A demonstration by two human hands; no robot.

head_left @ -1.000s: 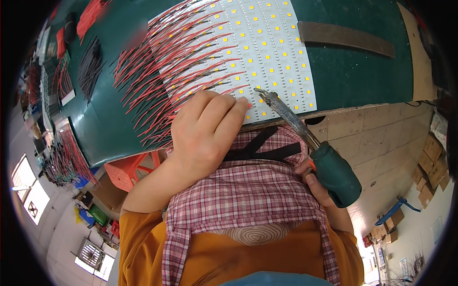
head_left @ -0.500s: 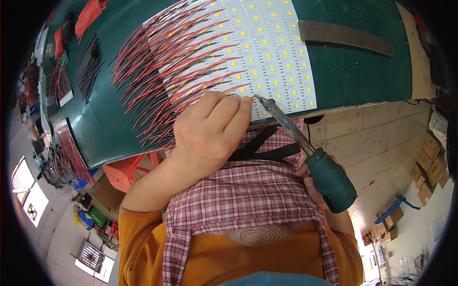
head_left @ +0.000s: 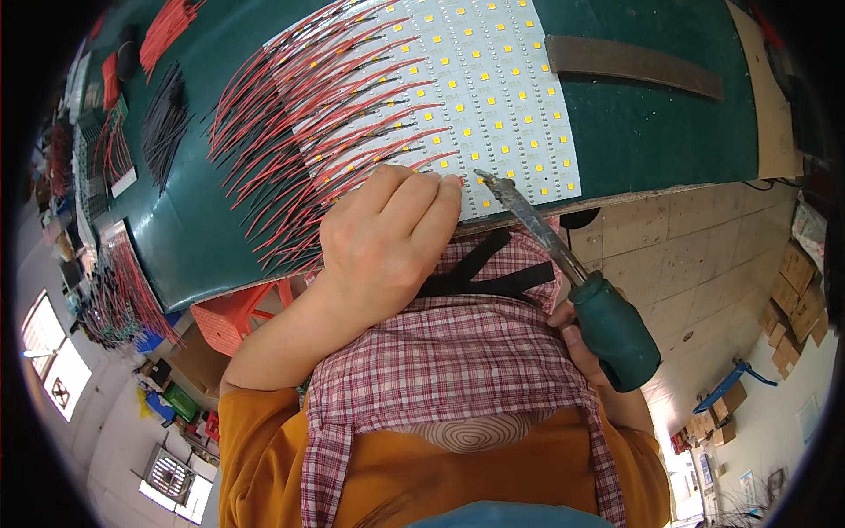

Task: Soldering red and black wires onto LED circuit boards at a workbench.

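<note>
While a green-handled soldering iron (head_left: 563, 264) is being gripped in the right hand (head_left: 576, 339), its tip is being held at the near edge of the white LED panel (head_left: 475, 106), where the left hand (head_left: 387, 238) is being pressed, fingers curled, onto red wires (head_left: 299, 132) on the green bench (head_left: 651, 132).

Bright, even light — soft shadows only. Strong fisheye bending toward rim, black vignette all round; daylight window (head_left: 48, 356) at 8 o'clock.
</note>
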